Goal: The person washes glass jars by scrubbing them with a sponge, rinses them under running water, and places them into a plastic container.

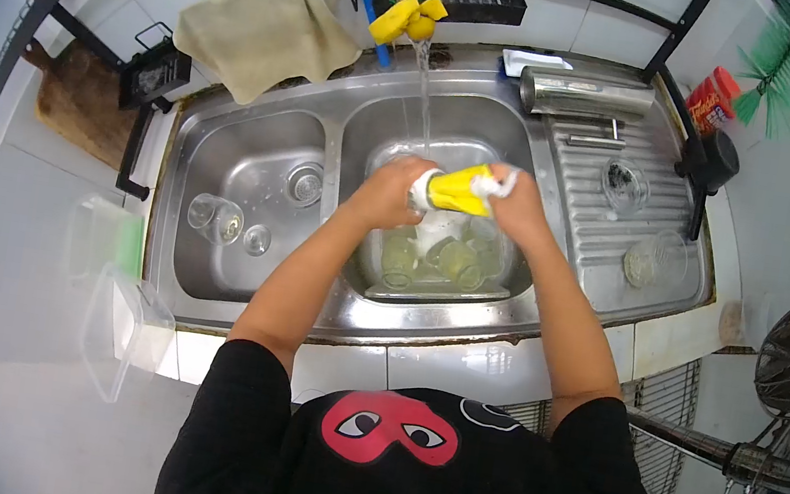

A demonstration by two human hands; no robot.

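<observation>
Above the right basin (359,141), my left hand (390,193) is closed on the left end of a yellow and white item (459,189), possibly a cloth. On its other end my right hand (519,207) is closed too, and white material shows at both ends. Water (425,100) runs from the faucet (408,22) behind my hands. Below them, several greenish glasses (460,263) lie in a tray of water (433,298) in the same basin.
Glassware (215,219) lies in the left basin (229,279). The ridged drainboard (579,197) holds a metal cylinder (588,97), a glass dish (625,184) and a clear container (654,259). A beige cloth (264,31) hangs behind. Clear plastic containers (129,331) stand at the left.
</observation>
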